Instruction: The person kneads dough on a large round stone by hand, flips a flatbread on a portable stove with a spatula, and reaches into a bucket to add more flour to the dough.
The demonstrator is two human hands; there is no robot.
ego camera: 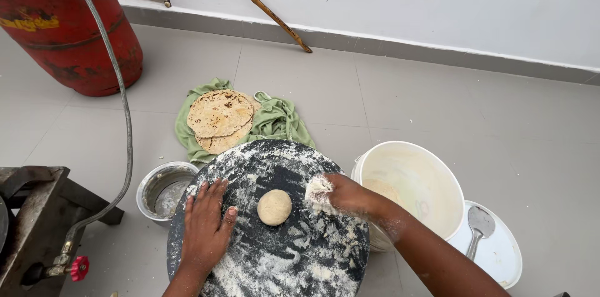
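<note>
Now the dough ball (274,207) sits mid-board (275,259) between both hands — left hand (206,228) flat, fingers together; right hand (340,196) closed, pinching flour (317,188) — just beside the bucket (409,188).

dough ball (274,207) on board (275,259) (centred), bucket (437,172) right

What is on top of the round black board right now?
A dough ball sits mid-board amid scattered flour. The left hand lies flat beside it; the right hand holds flour. The board's surface under the hands is hidden.
</note>
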